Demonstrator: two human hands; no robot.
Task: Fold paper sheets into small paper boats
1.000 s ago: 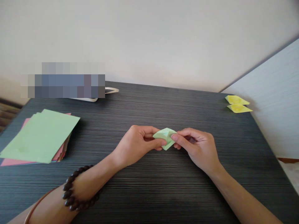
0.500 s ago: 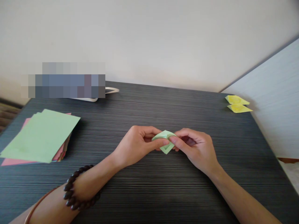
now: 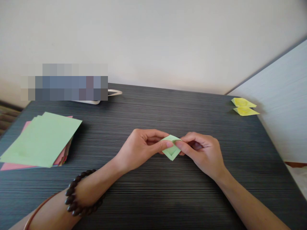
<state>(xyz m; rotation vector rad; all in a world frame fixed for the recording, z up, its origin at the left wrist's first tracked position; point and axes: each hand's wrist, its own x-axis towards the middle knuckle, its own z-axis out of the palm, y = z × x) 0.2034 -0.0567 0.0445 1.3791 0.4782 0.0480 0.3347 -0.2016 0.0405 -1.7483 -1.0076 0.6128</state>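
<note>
A small folded piece of light green paper (image 3: 172, 155), roughly diamond-shaped with an open pocket facing me, is held between both hands over the middle of the desk. My left hand (image 3: 141, 148) grips its left side, the thumb lying across the front and the fingers behind. From the right, my right hand (image 3: 205, 153) pinches the opposite side, its thumb tip near the paper's centre. The fingertips behind the paper are partly hidden.
At left lies a stack of coloured sheets, a green sheet (image 3: 43, 140) on top and pink below. Two yellow folded paper pieces (image 3: 246, 111) sit at the far right edge of the dark desk (image 3: 148, 201). A blurred-out object (image 3: 64, 86) stands at the back left, near the wall.
The green folded paper has shifted slightly right and toward me, and its front now looks flatter and more evenly diamond-shaped. Both hands keep their hold, with small thumb movements.
</note>
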